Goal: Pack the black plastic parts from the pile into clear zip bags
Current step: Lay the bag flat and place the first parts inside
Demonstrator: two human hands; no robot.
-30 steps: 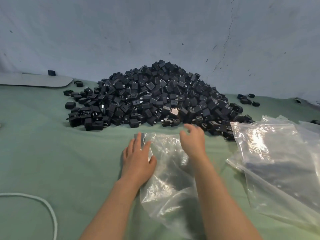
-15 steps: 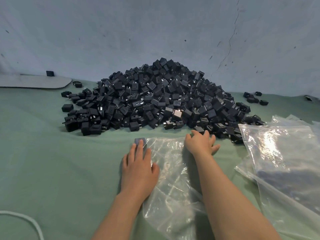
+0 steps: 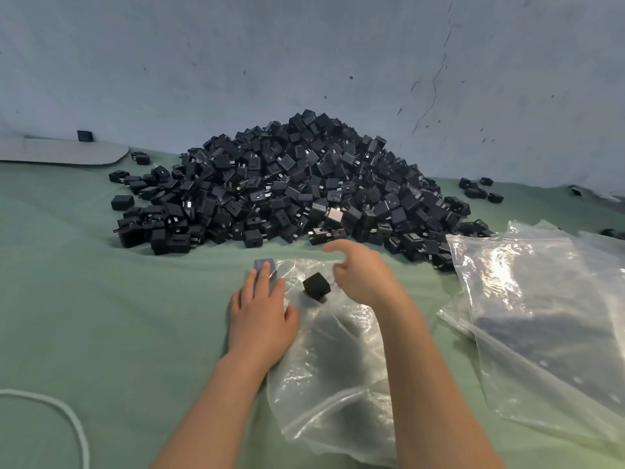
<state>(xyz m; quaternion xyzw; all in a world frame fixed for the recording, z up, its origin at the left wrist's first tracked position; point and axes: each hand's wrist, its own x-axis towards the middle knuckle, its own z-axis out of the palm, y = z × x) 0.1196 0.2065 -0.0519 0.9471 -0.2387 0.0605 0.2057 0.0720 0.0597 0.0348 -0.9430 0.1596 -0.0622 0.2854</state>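
Observation:
A big pile of black plastic parts [image 3: 304,191] lies on the green cloth against the wall. In front of it a clear zip bag [image 3: 334,360] lies flat, mouth toward the pile. My left hand [image 3: 262,316] presses flat on the bag's left edge, fingertips on its grey slider tab [image 3: 263,265]. One black part [image 3: 317,286] sits at the bag's mouth, just left of my right hand [image 3: 358,275]. That hand hovers above the bag with loosely curled fingers and holds nothing.
More clear zip bags [image 3: 548,319] are stacked at the right. A few stray black parts [image 3: 480,191] lie at the far right by the wall. A white cord [image 3: 64,414] curves at the lower left. A grey flat board [image 3: 64,152] lies far left.
My right hand pulled back from the pile's edge toward the bag, and one black part now lies at the bag's mouth. My left hand stayed pressed on the bag.

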